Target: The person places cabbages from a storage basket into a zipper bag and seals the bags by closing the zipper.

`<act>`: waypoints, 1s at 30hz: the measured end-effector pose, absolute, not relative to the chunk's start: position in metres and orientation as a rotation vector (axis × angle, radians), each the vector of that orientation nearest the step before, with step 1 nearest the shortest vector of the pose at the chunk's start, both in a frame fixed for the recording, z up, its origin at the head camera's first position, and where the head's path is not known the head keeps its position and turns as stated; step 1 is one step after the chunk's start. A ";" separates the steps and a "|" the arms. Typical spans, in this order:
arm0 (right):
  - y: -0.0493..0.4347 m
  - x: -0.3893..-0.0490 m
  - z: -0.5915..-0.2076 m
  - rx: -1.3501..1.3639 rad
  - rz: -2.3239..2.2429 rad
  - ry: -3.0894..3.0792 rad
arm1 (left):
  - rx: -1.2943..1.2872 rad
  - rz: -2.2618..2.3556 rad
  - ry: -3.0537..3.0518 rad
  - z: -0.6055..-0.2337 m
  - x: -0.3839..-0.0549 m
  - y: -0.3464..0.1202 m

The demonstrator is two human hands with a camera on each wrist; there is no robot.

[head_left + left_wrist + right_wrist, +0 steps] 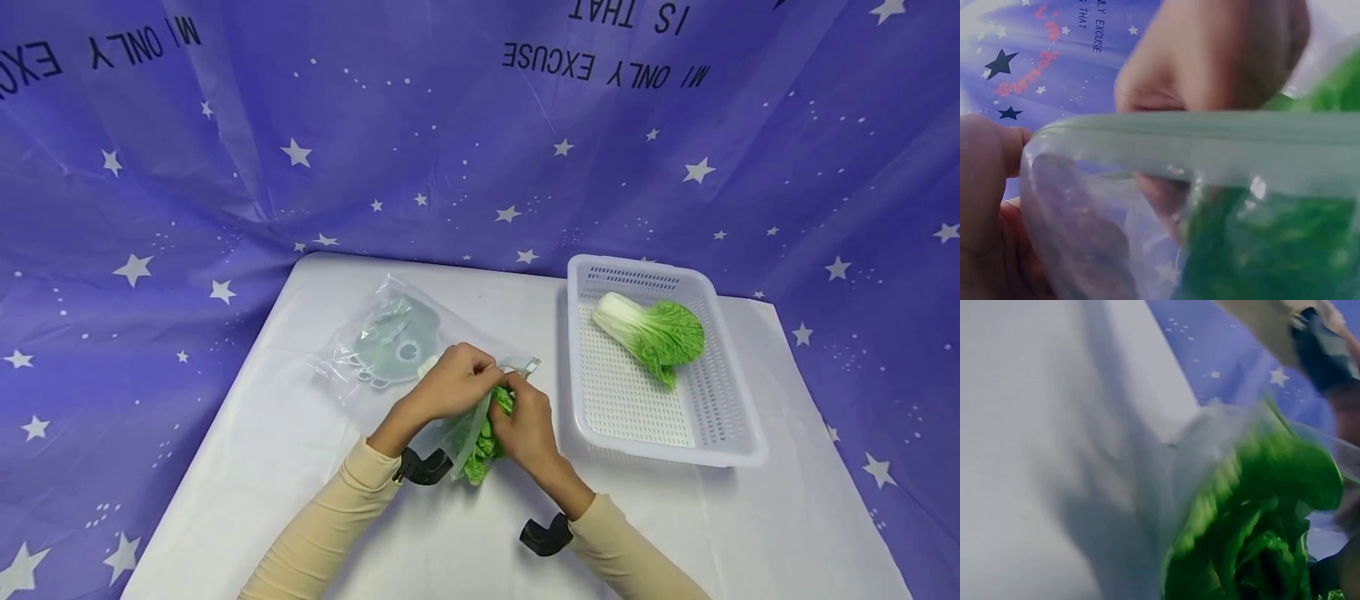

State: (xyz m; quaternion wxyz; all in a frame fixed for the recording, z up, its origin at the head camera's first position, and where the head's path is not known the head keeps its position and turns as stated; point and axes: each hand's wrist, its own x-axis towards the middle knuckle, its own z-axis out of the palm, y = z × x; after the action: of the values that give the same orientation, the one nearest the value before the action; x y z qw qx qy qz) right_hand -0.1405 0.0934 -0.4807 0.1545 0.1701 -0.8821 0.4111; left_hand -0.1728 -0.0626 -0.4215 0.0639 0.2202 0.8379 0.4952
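A clear zip bag (393,342) with a green cartoon print lies on the table, its mouth turned toward me. My left hand (457,383) pinches one edge of the mouth; in the left wrist view the pale green zip strip (1241,128) runs across from those fingers. Leafy green cabbage (480,454) is partly inside the bag, leaves showing at the opening. Close beside it, my right hand (527,421) has curled fingers at the opposite rim, gripping the bag there, its thumb against the leaves. Large crinkled leaves (1260,531) fill the lower right wrist view.
To the right stands a white plastic basket (633,446) with perforated walls, holding another cabbage (652,333) with a white stalk. A white cloth (247,433) covers the table. Behind it hangs a purple, star-printed curtain (450,167). Each wrist carries a black camera mount (547,535).
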 end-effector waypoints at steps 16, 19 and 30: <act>0.123 -0.123 -0.465 0.528 0.850 -2.321 | 0.593 1.617 2.496 -0.417 -0.175 -0.077; 0.136 -0.115 -0.462 0.493 0.958 -2.297 | 0.573 1.646 2.492 -0.410 -0.175 -0.081; 0.127 -0.100 -0.502 0.267 1.390 -2.610 | 0.523 1.801 2.457 -0.390 -0.173 -0.094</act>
State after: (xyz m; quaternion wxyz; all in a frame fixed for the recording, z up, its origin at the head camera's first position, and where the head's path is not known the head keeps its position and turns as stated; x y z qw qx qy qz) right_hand -0.1001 0.1272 -0.5023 0.0863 0.0895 -0.8758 0.4664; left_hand -0.1725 -0.0943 -0.3905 0.0252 0.1693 0.7946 0.5825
